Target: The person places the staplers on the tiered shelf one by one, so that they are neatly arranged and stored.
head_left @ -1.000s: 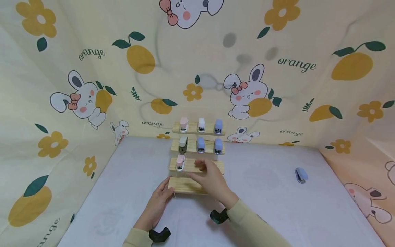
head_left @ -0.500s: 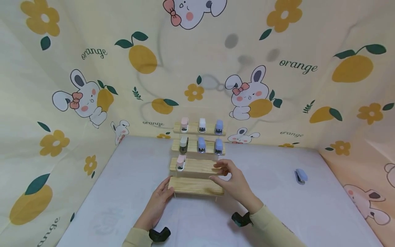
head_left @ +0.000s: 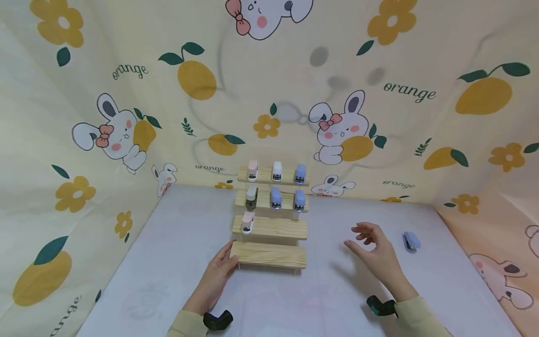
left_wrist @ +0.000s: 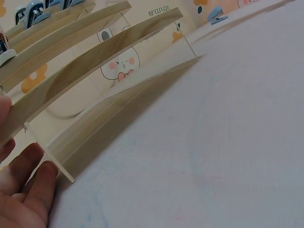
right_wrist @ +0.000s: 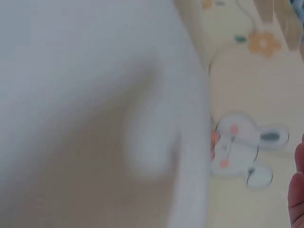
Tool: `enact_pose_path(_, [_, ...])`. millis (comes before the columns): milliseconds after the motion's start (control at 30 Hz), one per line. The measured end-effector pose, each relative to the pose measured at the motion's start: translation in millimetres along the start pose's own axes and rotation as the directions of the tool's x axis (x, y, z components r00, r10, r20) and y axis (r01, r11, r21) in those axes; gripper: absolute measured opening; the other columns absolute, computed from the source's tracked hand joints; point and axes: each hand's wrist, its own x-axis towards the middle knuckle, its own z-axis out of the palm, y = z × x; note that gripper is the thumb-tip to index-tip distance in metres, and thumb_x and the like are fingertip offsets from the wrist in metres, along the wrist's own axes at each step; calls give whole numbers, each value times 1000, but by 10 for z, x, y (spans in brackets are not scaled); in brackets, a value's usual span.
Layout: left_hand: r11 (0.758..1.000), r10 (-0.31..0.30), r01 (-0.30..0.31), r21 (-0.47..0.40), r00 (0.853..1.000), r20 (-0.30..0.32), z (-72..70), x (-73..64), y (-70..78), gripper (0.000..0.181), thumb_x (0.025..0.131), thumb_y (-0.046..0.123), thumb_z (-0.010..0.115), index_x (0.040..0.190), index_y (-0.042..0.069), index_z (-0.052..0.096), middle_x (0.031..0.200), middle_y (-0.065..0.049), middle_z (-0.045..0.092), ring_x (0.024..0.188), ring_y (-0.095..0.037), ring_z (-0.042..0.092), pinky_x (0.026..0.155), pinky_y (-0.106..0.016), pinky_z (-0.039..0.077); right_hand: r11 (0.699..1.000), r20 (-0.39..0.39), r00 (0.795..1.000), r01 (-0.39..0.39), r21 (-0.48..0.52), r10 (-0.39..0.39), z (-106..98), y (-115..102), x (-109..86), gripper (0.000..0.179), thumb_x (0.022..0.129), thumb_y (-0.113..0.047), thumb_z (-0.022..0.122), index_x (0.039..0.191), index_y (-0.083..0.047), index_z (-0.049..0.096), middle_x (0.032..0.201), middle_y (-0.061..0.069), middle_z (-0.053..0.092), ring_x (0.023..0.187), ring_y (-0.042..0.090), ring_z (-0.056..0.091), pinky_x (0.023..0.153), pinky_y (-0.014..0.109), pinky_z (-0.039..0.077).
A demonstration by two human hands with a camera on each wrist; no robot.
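Note:
A tiered wooden display rack (head_left: 269, 254) with clear side supports stands mid-table. My left hand (head_left: 220, 266) grips the left end of its lowest shelf. In the left wrist view the thumb lies on the board and the fingers (left_wrist: 40, 190) are under it, by the clear support. My right hand (head_left: 379, 257) hovers over the table right of the rack, fingers loosely bent around nothing. Beyond it lies a blue mini stapler (head_left: 411, 241). A pink mini stapler (head_left: 248, 222) sits at the left of the second-lowest shelf.
On the upper two shelves stand several more mini staplers, among them a white one (head_left: 277, 171), a grey-white one (head_left: 251, 198) and a blue one (head_left: 299, 200). A patterned cloth backdrop (head_left: 269, 84) rises behind and beside the white-covered table (head_left: 139, 262).
My right hand has moved away from the rack to the right, over the table toward the loose blue stapler. The left hand has stayed on the lowest shelf.

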Motion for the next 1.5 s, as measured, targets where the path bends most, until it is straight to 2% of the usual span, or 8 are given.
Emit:
enact_pose_path(233, [1000, 4, -4, 0, 1000, 6, -26, -8, -3, 64, 99, 23, 55, 153, 10, 25, 159, -12, 17, 144, -26, 19, 115, -44, 25, 988, -53, 991, -130, -79, 126, -276, 314, -70, 58, 86, -36, 74, 130, -10, 48, 118, 4, 62, 99, 14, 51, 78, 22, 41])
enact_pose_path(400, [1000, 17, -17, -1, 1000, 8, -33, -14, -8, 63, 99, 22, 55, 153, 9, 25, 159, -13, 17, 144, -27, 20, 115, -45, 25, 964, -117, 964, -249, -91, 237, -498, 514, -98, 60, 88, -40, 70, 132, -6, 48, 125, 9, 56, 107, 17, 44, 79, 22, 37])
enact_pose_path(700, [1000, 8, -8, 14, 1000, -3, -12, -7, -8, 61, 99, 21, 54, 152, 11, 26, 159, -12, 18, 144, -26, 21, 115, -44, 25, 860, -97, 860, -507, -58, 501, -876, 888, -142, 78, 91, -53, 59, 144, -1, 35, 142, 26, 36, 118, 40, 36, 72, 27, 36])
enact_pose_path(800, [1000, 12, -12, 18, 1000, 0, -10, -6, -7, 62, 99, 22, 55, 152, 11, 26, 159, -12, 19, 144, -26, 21, 115, -44, 26, 822, -67, 823, -568, -47, 565, -954, 1029, -135, 84, 91, -57, 56, 148, -2, 28, 148, 30, 26, 125, 46, 31, 82, 43, 45])
enact_pose_path(900, [1000, 23, -23, 20, 1000, 6, -12, -10, -4, 63, 99, 23, 55, 153, 11, 25, 159, -13, 18, 144, -26, 20, 115, -44, 25, 793, 12, 793, -609, -28, 609, -1002, 1147, -106, 91, 91, -61, 52, 153, -5, 17, 153, 33, 10, 132, 54, 21, 93, 68, 38])
enact_pose_path(1133, [1000, 7, -7, 18, 1000, 14, -22, -5, -8, 64, 99, 25, 56, 153, 14, 25, 159, -9, 19, 144, -23, 22, 115, -42, 26, 782, 171, 766, -621, -54, 620, -990, 1277, -68, 96, 91, -66, 44, 155, -8, 0, 150, 39, 7, 130, 60, 21, 95, 75, 31])
enact_pose_path(1300, [1000, 17, -17, 20, 1000, 21, -23, -6, -12, 64, 98, 26, 56, 153, 13, 25, 159, -10, 19, 144, -24, 21, 115, -42, 26, 772, 162, 754, -626, -111, 636, -942, 1279, -51, 99, 90, -68, 43, 154, -6, 1, 146, 40, 17, 125, 55, 28, 93, 71, 36])
enact_pose_path(1500, [1000, 9, -9, 25, 1000, 5, -24, -18, -7, 64, 98, 26, 56, 153, 14, 26, 159, -9, 19, 144, -23, 22, 114, -41, 27, 785, 140, 772, -613, -94, 620, -863, 1241, -47, 99, 90, -66, 46, 153, 0, 9, 146, 37, 23, 125, 52, 32, 91, 65, 42])
